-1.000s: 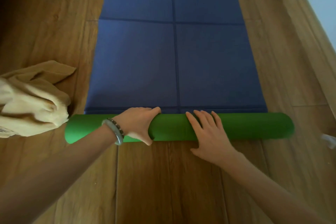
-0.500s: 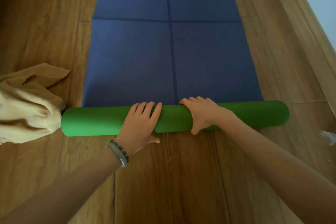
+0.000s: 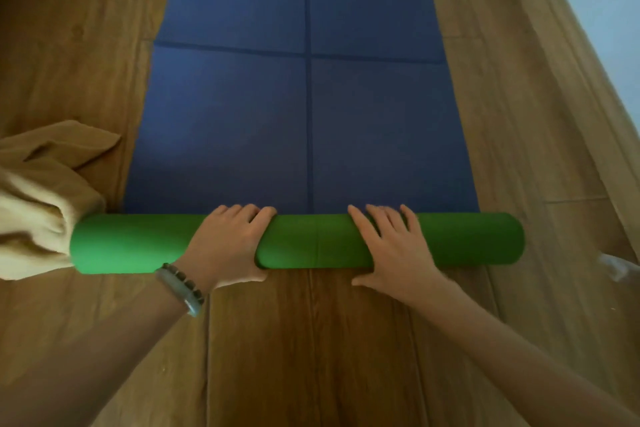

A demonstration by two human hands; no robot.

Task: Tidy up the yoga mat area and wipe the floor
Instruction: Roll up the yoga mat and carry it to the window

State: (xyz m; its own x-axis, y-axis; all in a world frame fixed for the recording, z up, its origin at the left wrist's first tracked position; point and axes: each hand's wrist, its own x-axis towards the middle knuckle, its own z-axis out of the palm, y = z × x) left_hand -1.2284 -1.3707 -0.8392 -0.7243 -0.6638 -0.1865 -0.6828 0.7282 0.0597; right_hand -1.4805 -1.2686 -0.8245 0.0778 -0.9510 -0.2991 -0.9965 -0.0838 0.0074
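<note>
A yoga mat lies lengthwise on the wooden floor, blue [image 3: 381, 135] on its upper face. Its near end is wound into a green roll [image 3: 311, 242] lying across the view. My left hand [image 3: 230, 241], with bracelets on the wrist, is wrapped over the roll left of centre, thumb under the near side. My right hand [image 3: 391, 246] rests flat on top of the roll right of centre, fingers spread and pointing away from me.
A crumpled tan cloth [image 3: 38, 204] lies on the floor touching the roll's left end. A small white object [image 3: 618, 267] sits at the right edge. A wooden skirting [image 3: 568, 55] and pale wall run along the right.
The roll has gone a little further up the mat. My left hand shifted from flat on top to a wrapped grip. My right hand went from gripping to lying flat.
</note>
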